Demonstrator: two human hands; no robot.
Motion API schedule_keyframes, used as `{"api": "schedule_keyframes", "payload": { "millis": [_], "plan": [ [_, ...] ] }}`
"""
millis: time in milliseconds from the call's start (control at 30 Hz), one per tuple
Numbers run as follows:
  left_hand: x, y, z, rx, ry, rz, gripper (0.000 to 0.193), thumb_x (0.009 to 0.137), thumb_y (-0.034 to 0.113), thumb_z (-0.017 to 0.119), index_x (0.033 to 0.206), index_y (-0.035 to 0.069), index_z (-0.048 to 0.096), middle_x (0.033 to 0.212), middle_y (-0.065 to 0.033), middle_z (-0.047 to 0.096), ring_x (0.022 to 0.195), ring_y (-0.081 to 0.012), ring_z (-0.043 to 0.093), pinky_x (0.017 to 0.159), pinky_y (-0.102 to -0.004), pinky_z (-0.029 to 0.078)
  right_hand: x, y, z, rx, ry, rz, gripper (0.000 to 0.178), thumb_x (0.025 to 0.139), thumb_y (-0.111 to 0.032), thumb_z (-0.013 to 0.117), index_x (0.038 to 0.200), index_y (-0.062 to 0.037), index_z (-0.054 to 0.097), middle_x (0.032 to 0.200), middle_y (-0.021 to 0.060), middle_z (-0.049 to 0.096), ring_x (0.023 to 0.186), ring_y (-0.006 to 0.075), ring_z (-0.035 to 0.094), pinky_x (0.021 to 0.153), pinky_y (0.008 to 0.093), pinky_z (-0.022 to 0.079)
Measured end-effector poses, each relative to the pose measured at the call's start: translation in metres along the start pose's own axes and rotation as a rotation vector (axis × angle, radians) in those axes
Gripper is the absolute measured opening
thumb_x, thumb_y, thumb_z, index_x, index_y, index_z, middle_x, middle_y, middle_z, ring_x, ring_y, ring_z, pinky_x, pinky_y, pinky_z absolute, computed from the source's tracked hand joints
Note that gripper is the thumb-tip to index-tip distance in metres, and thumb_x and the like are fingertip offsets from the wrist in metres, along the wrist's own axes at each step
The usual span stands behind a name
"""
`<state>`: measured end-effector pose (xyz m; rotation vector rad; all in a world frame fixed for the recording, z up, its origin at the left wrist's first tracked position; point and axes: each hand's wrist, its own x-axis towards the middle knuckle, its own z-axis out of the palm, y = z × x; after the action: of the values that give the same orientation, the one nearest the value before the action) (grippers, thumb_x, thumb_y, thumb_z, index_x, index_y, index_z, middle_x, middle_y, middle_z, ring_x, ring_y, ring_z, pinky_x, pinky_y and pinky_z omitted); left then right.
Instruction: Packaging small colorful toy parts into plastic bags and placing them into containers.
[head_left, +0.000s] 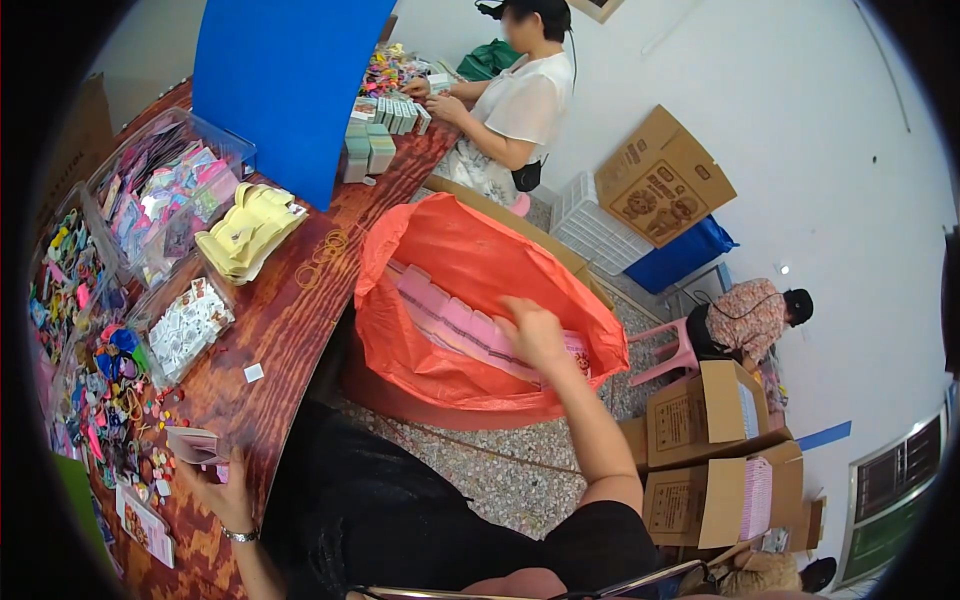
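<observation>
My right hand (pixel 533 332) reaches down into a carton lined with an orange plastic bag (pixel 470 240) and rests on a row of pink packets (pixel 455 322) stacked inside it. My left hand (pixel 222 490), with a watch on the wrist, hovers over the near edge of the wooden table (pixel 290 320) and holds a small pink packet (pixel 195 445). Beside that hand lie many small colourful trinkets (pixel 110 400).
Clear trays of small goods (pixel 165 195), a pale yellow stack (pixel 248 228) and a blue board (pixel 285 80) are on the table. A person in white (pixel 510 105) works at the far end. Another person (pixel 750 318) crouches at right by cardboard boxes (pixel 715 460).
</observation>
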<state>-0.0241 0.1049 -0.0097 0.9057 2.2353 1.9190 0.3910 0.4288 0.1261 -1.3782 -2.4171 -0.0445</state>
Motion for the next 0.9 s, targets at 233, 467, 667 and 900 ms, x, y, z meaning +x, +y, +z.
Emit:
{"api": "schedule_keyframes", "payload": {
  "millis": [233,467,667,900],
  "plan": [
    [-0.001,0.011,0.011,-0.098,-0.067,-0.045,0.088,0.081,0.005,0.08,0.152,-0.006,0.029,0.15,-0.0199,0.041,0.135,-0.0293,0.045,0.113,-0.0416,0.036,-0.059,0.107,-0.021,-0.215,-0.614,0.52,0.083,0.082,-0.061,0.069,0.141,-0.0063,0.047,0.122,0.0293,0.064,0.112,0.0417,0.064,0.095,0.0498,0.052],
    [-0.004,0.002,0.009,0.116,-0.076,0.094,0.088,0.081,0.007,0.08,0.152,-0.006,0.029,0.149,-0.0193,0.042,0.133,-0.0284,0.046,0.11,-0.0407,0.039,-0.075,0.122,0.009,0.119,-0.588,0.613,0.108,0.069,-0.058,0.078,0.151,-0.0027,0.034,0.141,0.0249,0.055,0.131,0.0379,0.053,0.11,0.0405,0.043],
    [-0.003,0.01,0.012,-0.093,-0.123,0.004,0.09,0.081,0.009,0.08,0.153,-0.006,0.027,0.151,-0.0198,0.04,0.136,-0.0292,0.044,0.113,-0.0407,0.035,-0.086,0.166,-0.003,0.221,-0.364,0.57,0.103,0.067,-0.041,0.082,0.151,-0.0025,0.036,0.147,0.0193,0.051,0.134,0.0318,0.051,0.11,0.0381,0.042],
    [-0.004,0.004,0.01,-0.104,-0.153,0.011,0.09,0.082,0.006,0.079,0.153,-0.005,0.025,0.15,-0.0189,0.039,0.135,-0.0281,0.042,0.112,-0.0396,0.036,-0.078,0.137,-0.013,0.675,-0.285,0.713,0.097,0.069,-0.025,0.083,0.151,-0.0031,0.037,0.145,0.0147,0.052,0.134,0.0286,0.05,0.11,0.0371,0.041]
  ]
}}
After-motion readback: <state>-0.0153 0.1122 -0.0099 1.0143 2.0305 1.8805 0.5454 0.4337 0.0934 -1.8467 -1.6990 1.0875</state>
